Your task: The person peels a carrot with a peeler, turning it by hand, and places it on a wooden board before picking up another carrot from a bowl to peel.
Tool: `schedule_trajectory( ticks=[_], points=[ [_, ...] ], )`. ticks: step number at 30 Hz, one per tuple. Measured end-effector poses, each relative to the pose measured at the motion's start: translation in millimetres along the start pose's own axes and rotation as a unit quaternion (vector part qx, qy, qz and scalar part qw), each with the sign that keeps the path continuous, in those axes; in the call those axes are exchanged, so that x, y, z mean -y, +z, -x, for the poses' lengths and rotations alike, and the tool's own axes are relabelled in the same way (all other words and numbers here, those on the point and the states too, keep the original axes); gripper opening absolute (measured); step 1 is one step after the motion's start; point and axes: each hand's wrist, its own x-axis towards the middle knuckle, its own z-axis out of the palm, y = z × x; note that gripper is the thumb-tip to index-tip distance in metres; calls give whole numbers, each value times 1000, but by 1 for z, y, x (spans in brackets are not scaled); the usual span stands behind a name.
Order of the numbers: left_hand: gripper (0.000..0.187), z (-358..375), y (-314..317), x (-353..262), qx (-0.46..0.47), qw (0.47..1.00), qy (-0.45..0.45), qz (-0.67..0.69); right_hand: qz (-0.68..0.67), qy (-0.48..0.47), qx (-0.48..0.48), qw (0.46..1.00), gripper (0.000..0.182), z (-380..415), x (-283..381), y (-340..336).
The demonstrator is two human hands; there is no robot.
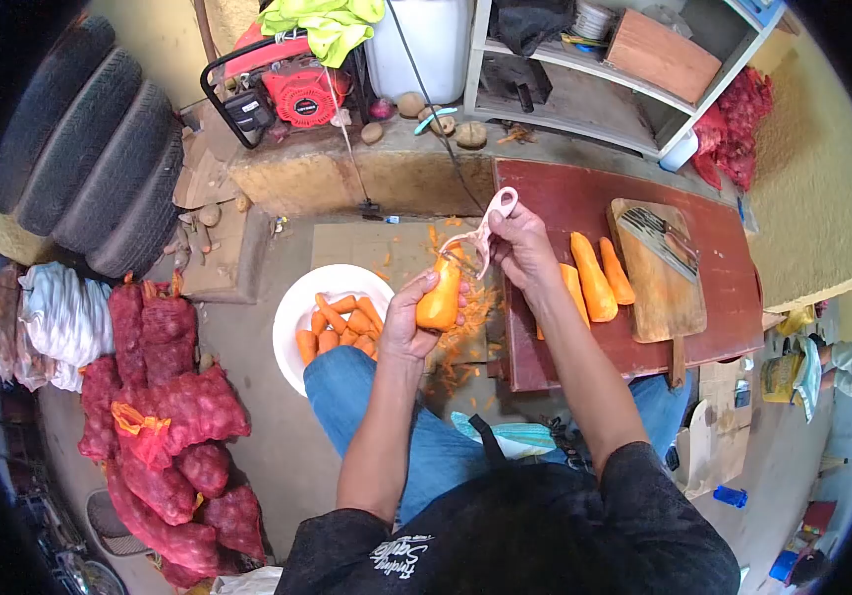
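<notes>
We clamp 1 unfinished carrot [436,305] in our left hand [406,322], our right hand [527,250] gripping the peeler [486,238] at its top, while 3 peeled carrots [595,288] show on the red table [733,268], though we can't quite tell whether the white basin's [287,332] need peeling.

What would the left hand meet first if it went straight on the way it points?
Probably the pink peeler, held in the right hand at the top of the orange vegetable that the left hand grips; one view leaves the depth unsure.
</notes>
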Motion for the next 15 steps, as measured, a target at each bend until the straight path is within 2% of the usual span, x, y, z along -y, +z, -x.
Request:
schedule_trajectory(
  ticks=[5,8,11,15],
  points=[
    [43,0,-2,-2,-25,999,-19,30,-23,3,-19,1000,14,-9,-12,6],
    [43,2,-1,-4,-24,999,-28,32,-15,36,-27,999,13,-10,-15,-2],
    [37,3,1,-4,-13,999,-38,32,11,17,-20,1000,11,-11,-6,3],
    [37,6,4,-8,80,996,-22,18,-111,-20,-117,987,6,-36,-1,-33]
  ],
)
